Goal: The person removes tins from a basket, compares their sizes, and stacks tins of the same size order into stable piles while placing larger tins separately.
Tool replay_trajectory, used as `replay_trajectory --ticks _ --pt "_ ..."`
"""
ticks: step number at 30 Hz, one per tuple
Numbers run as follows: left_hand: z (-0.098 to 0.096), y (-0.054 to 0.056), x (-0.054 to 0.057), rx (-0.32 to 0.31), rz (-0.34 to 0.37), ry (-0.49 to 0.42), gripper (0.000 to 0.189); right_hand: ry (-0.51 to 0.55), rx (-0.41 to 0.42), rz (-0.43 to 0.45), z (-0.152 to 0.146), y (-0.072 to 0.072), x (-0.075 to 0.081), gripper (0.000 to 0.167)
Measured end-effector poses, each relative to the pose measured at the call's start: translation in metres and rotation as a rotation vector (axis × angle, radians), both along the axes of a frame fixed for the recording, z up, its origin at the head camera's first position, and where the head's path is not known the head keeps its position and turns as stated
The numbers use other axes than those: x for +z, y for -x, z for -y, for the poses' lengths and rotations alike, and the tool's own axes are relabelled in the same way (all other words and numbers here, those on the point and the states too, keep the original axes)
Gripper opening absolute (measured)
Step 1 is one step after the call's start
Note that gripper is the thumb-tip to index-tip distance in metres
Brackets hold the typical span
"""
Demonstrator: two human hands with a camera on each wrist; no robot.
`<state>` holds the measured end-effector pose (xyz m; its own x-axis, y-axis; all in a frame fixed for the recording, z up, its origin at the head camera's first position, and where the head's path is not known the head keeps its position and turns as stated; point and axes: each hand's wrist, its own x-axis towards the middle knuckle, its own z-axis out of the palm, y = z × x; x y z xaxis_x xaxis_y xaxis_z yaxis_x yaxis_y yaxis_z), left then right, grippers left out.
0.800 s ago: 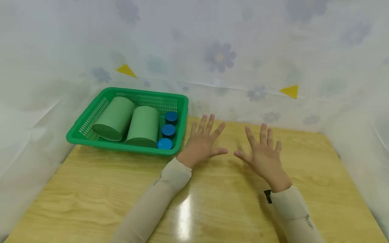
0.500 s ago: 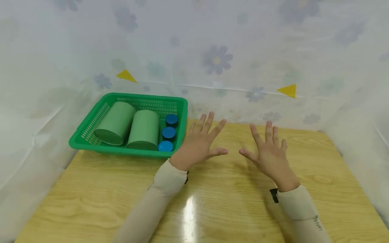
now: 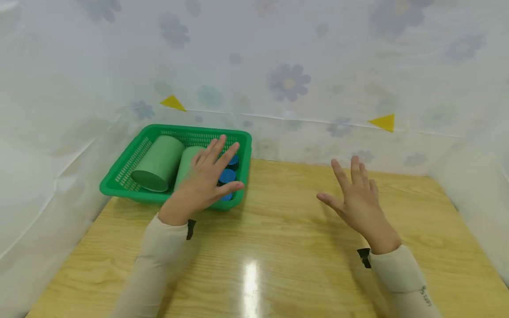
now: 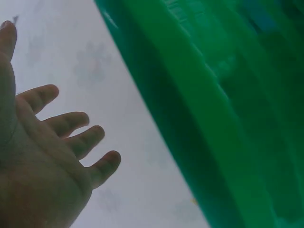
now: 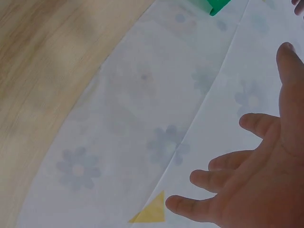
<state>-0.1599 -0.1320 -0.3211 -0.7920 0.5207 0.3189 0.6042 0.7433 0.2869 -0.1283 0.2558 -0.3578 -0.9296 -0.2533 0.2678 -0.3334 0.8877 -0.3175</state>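
Observation:
My left hand (image 3: pixel 200 185) hovers above the right part of a green plastic basket (image 3: pixel 105 187), fingers spread and holding nothing. Below it, a green cylinder (image 3: pixel 184 165) and several blue-topped round pieces, one of them a blue-topped piece (image 3: pixel 227 176), are partly covered by the hand. A second green cylinder (image 3: pixel 158 163) lies on its side at the basket's left. Over the right of the table, my right hand (image 3: pixel 362 207) is held with its fingers spread and nothing in it. The left wrist view shows the left palm (image 4: pixel 42 175) beside the basket's green wall (image 4: pixel 199 123).
The basket stands at the back left of a wooden table (image 3: pixel 286 247). Behind the table hangs a white flowered sheet (image 3: pixel 254 66) with a yellow triangle (image 3: pixel 173 103) on the left and another yellow triangle (image 3: pixel 383 123) on the right.
My left hand has moved left from beside the basket to over its right part. The right hand has shifted slightly right, still spread. The basket's contents look the same.

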Motion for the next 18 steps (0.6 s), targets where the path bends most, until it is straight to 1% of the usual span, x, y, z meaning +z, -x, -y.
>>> replay_trajectory --ticks 3,5,8,11,13,15,18 --pt "0.026 0.002 0.001 0.040 -0.026 0.005 0.093 0.030 0.032 -0.038 0.008 0.006 0.001 0.090" --pt "0.042 0.002 0.004 0.076 -0.045 0.017 0.095 0.050 0.052 -0.074 0.014 0.011 0.004 0.089" --pt "0.064 0.000 0.010 0.126 -0.052 0.007 0.096 0.083 0.080 -0.105 0.024 0.019 0.008 0.088" --pt "0.083 -0.003 0.015 0.178 -0.053 -0.011 0.096 0.107 0.102 -0.085 0.036 0.026 0.011 0.087" --pt "0.095 -0.005 0.015 0.209 -0.050 -0.028 0.096 0.120 0.114 -0.055 0.044 0.030 0.013 0.087" --pt "0.105 -0.007 0.013 0.237 -0.022 -0.048 0.096 0.125 0.130 -0.039 0.053 0.033 0.015 0.088" --pt "0.123 -0.005 0.008 0.275 0.016 -0.054 0.095 0.118 0.164 -0.059 0.067 0.044 0.020 0.088"
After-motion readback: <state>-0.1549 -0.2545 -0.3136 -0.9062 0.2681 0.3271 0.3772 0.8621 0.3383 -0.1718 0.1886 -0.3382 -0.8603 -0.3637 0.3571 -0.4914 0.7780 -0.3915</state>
